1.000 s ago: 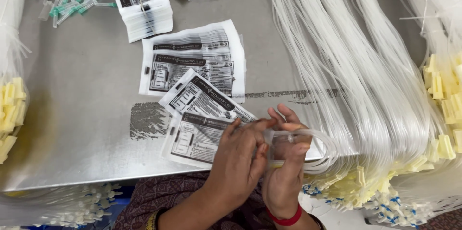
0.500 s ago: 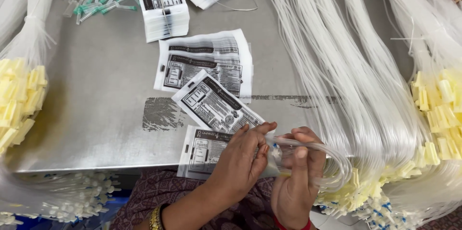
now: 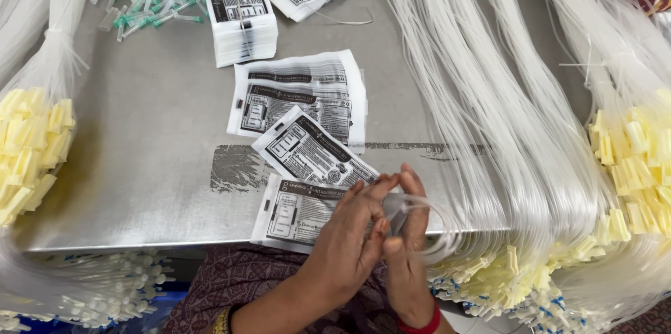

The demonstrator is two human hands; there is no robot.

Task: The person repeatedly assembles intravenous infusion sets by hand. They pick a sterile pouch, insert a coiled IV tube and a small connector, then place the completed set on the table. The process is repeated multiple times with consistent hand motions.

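Observation:
My left hand and my right hand meet at the near edge of a steel table. Between their fingers sits a coiled loop of clear thin tubing, held by both hands. Just under and left of my hands lies a flat printed white pouch. Two more printed pouches overlap behind it.
Long bundles of clear tubes with yellow end caps drape over the table at right. Another bundle with yellow caps lies at left. A tied stack of pouches and green-capped small parts sit at the back.
My hands have come closer together around the tubing coil, the fingers now pressed upright against each other. The view has shifted slightly, so the pouches appear lower and nearer.

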